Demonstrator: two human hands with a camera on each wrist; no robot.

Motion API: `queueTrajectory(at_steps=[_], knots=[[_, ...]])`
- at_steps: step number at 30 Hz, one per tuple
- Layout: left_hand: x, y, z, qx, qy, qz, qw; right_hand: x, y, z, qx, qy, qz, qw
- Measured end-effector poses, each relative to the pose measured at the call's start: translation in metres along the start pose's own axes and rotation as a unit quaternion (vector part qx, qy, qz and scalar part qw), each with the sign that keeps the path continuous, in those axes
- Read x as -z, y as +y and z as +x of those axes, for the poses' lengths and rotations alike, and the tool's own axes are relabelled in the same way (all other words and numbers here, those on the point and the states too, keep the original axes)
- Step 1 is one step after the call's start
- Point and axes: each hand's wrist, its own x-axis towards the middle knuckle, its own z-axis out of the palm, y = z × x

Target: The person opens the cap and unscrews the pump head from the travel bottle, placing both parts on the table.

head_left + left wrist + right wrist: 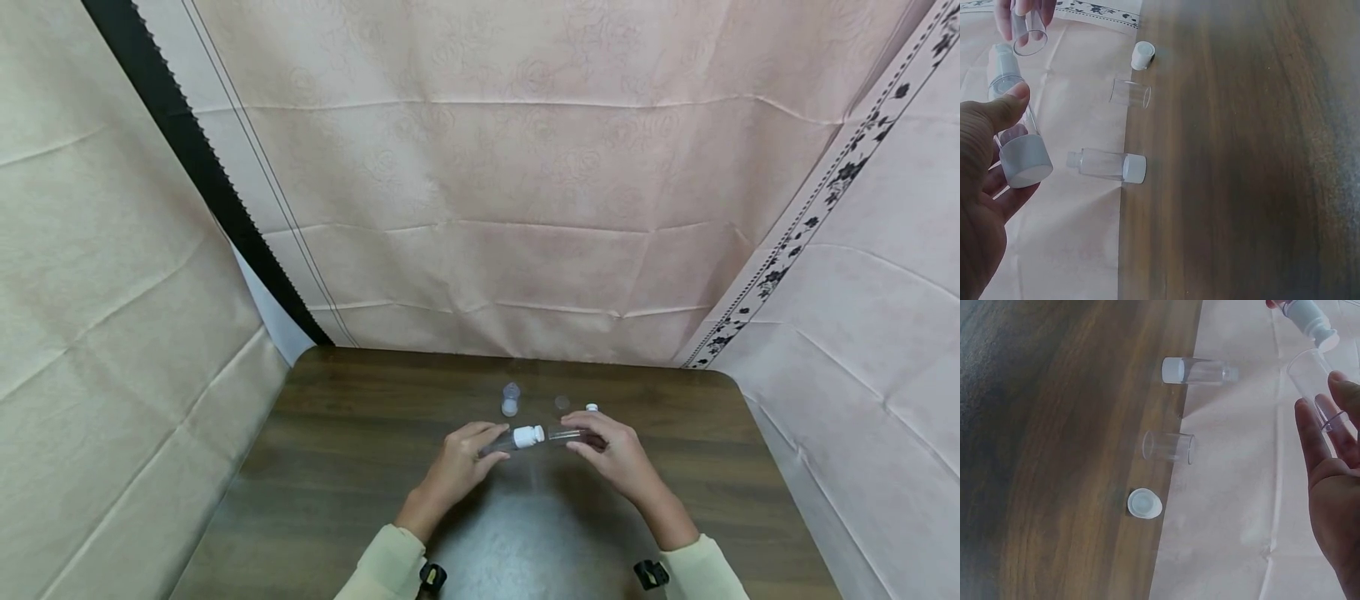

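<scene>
My left hand point(459, 460) grips a clear pump bottle point(1026, 161) by its body, thumb on one side and fingers on the other. The bottle lies tilted in the air, its white pump top point(528, 436) towards the right hand and its white base towards the palm. Between thumb and fingers, my right hand point(621, 454) holds a clear tubular cap point(1313, 381). One open end of this cap faces the pump top, with a small gap between them. Both hands are raised above the table.
Beyond the hands, a second clear bottle point(1102, 164) with a white base stands on the wooden table point(360, 467). To its right are another clear cap point(1168, 447) and a small white pump head point(1144, 504). Hanging cloth point(480, 250) borders the table's back and sides.
</scene>
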Motion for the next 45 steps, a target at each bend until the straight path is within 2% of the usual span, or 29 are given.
queueTrajectory(at_steps=[9, 17, 22, 26, 33, 40, 45], knots=[[-0.001, 0.001, 0.001, -0.001, 0.001, -0.002, 1.0000, -0.006, 0.013, 0.001, 0.011, 0.000, -0.043, 0.999], [-0.002, 0.001, 0.004, -0.002, 0.017, -0.007, 0.9998, -0.009, 0.027, 0.006, 0.047, 0.008, -0.079, 0.996], [-0.002, 0.000, 0.004, -0.003, 0.019, -0.010, 0.9998, -0.009, 0.036, 0.009, 0.047, 0.007, -0.105, 0.993], [-0.001, 0.000, 0.004, -0.005, 0.015, -0.011, 0.9998, -0.011, 0.040, 0.009, 0.034, -0.007, -0.120, 0.992], [0.000, -0.001, 0.004, -0.003, 0.009, -0.016, 0.9998, -0.015, 0.042, 0.012, 0.013, -0.051, -0.173, 0.984], [0.000, -0.001, 0.004, -0.010, 0.016, -0.016, 0.9997, -0.024, 0.048, 0.016, 0.040, -0.078, -0.230, 0.969], [0.001, 0.000, 0.004, -0.004, 0.016, -0.020, 0.9997, -0.032, 0.058, 0.016, 0.026, -0.100, -0.241, 0.965]])
